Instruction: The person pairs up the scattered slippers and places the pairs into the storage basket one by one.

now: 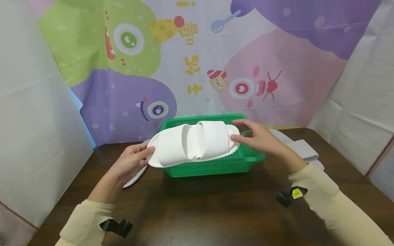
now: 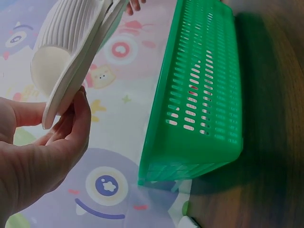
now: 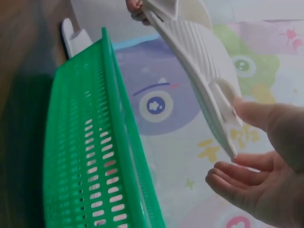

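Note:
A pair of white slippers [image 1: 172, 145] with ribbed straps, fitted together with their toes at opposite ends, is held above a green plastic basket [image 1: 209, 169]. My left hand [image 1: 130, 162] grips the left end, thumb on top and fingers underneath. In the left wrist view, the sole edges of the slippers [image 2: 78, 71] show between that thumb and fingers. At the other end, my right hand [image 1: 257, 135] holds the tip between thumb and index finger, its other fingers loose. The right wrist view shows the thumb by the strap of the slippers [image 3: 204, 85].
On the dark wooden table [image 1: 197, 212], a white slipper [image 1: 303, 148] lies right of the basket. Another pale slipper [image 1: 133, 179] lies at the left, partly hidden by my left hand. A cartoon-printed cloth [image 1: 197, 51] hangs behind, with white side sheets.

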### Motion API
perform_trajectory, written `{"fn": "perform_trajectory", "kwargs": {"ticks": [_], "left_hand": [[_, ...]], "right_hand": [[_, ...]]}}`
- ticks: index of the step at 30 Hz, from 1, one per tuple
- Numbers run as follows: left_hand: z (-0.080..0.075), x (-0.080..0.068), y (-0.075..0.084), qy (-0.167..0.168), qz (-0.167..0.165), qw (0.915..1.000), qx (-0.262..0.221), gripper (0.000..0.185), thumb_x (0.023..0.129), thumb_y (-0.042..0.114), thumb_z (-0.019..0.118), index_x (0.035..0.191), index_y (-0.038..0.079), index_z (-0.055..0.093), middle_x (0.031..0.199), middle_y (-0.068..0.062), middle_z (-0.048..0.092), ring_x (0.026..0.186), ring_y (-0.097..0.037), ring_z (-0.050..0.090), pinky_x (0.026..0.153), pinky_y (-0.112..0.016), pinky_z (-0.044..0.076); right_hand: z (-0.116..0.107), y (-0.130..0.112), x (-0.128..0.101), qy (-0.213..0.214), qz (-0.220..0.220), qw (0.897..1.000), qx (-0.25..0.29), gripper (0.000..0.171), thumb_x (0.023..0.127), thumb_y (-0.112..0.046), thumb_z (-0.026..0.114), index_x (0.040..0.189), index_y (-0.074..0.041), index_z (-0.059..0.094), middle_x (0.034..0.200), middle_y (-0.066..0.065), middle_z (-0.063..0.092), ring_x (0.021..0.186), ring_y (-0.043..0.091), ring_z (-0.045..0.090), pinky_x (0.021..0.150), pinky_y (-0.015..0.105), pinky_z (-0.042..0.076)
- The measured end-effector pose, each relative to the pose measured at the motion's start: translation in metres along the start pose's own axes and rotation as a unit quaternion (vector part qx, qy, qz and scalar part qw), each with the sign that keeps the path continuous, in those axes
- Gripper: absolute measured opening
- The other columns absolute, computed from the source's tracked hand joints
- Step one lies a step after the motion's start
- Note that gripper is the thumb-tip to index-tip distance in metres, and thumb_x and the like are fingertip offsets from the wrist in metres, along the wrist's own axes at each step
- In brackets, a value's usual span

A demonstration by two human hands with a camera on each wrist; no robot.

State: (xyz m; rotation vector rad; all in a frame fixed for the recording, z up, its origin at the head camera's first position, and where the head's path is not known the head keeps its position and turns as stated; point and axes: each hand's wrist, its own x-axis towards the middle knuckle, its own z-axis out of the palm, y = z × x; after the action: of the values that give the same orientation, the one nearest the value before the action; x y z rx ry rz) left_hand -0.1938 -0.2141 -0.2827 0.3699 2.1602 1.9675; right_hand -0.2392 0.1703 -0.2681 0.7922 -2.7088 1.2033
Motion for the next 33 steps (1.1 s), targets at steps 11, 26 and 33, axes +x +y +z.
{"fn": "perform_trajectory", "kwargs": {"ticks": [11,26,33], "left_hand": [[-0.004,0.002,0.002,0.014,-0.007,0.9999,-0.007,0.057,0.102,0.018,0.045,0.14,-0.02,0.027,0.094,0.013,0.064,0.086,0.001,0.061,0.077,-0.015,0.053],[0.0,0.008,0.003,0.013,-0.01,0.9998,-0.014,0.056,0.102,0.016,0.044,0.142,-0.019,0.026,0.095,0.012,0.063,0.087,0.001,0.06,0.076,-0.015,0.052],[0.001,0.012,0.003,0.028,-0.04,0.9984,-0.029,0.056,0.102,0.021,0.044,0.14,-0.017,0.028,0.095,0.009,0.061,0.087,-0.001,0.06,0.077,-0.015,0.052]], "right_hand": [[-0.009,-0.01,0.013,-0.05,0.14,0.985,0.085,0.064,0.094,-0.039,0.059,0.141,0.001,0.042,0.133,0.023,0.057,0.099,0.022,0.07,0.098,0.039,0.051],[-0.009,-0.013,0.027,-0.108,0.208,0.959,0.161,0.059,0.096,-0.035,0.058,0.139,0.003,0.044,0.129,0.018,0.056,0.094,0.011,0.066,0.098,0.036,0.051],[-0.005,-0.01,0.028,-0.089,0.222,0.951,0.197,0.054,0.095,-0.028,0.06,0.133,0.008,0.048,0.118,0.017,0.061,0.081,0.008,0.07,0.09,0.035,0.055]]}}
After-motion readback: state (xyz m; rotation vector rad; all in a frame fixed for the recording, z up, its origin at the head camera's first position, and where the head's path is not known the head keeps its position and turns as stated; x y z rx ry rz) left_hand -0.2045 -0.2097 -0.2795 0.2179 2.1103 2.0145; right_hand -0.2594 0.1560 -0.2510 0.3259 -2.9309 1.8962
